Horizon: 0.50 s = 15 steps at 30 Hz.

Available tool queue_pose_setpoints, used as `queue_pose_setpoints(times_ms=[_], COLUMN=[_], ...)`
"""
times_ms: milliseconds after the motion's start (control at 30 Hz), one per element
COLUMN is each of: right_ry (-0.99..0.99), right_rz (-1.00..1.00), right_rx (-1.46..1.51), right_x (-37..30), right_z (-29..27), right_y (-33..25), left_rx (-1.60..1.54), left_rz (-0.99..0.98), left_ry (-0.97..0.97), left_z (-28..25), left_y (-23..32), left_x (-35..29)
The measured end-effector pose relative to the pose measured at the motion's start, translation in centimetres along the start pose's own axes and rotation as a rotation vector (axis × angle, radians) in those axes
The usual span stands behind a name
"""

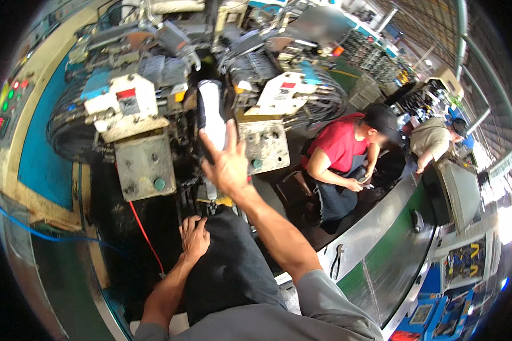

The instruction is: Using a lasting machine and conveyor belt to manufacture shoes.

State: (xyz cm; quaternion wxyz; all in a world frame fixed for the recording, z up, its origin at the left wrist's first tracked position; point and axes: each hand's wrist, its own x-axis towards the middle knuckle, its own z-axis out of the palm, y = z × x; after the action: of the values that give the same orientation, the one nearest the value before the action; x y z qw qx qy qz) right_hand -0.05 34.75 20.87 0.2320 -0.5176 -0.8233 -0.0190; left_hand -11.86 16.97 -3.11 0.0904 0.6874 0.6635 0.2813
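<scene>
A long white piece with dark edges (212, 108), shaped like the underside of a shoe, sits upright in the middle of a machine (145, 167) between its two arms. My right hand (228, 167) reaches out to its lower end, fingers spread; the fingertips overlap it, though whether they touch is hard to tell. My left hand (194, 237) rests beside my knee on the dark apron (227, 258), fingers loosely bent and apart, with nothing visible in them.
A control panel with lit buttons (8, 102) is at the left. To the right, a person in a red shirt (341, 142) handles a small piece beside a green conveyor belt (381, 273). Pliers (338, 261) lie on its metal edge. A red cord (142, 233) hangs below the machine.
</scene>
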Motion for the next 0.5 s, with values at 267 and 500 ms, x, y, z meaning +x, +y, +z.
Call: queue_pose_setpoints(times_ms=[267, 500], right_ry=[0.019, 0.171], right_rz=[0.018, -0.108], right_rx=[0.084, 0.085], right_x=[-0.2, -0.5], right_z=[-0.6, -1.4], right_y=[0.5, 2.2], left_rx=[-0.058, -0.069], left_rz=[-0.16, -0.107], left_ry=[-0.53, -0.498], left_z=[2.9, 4.2], left_y=[1.8, 2.3], left_x=[8.1, 7.8])
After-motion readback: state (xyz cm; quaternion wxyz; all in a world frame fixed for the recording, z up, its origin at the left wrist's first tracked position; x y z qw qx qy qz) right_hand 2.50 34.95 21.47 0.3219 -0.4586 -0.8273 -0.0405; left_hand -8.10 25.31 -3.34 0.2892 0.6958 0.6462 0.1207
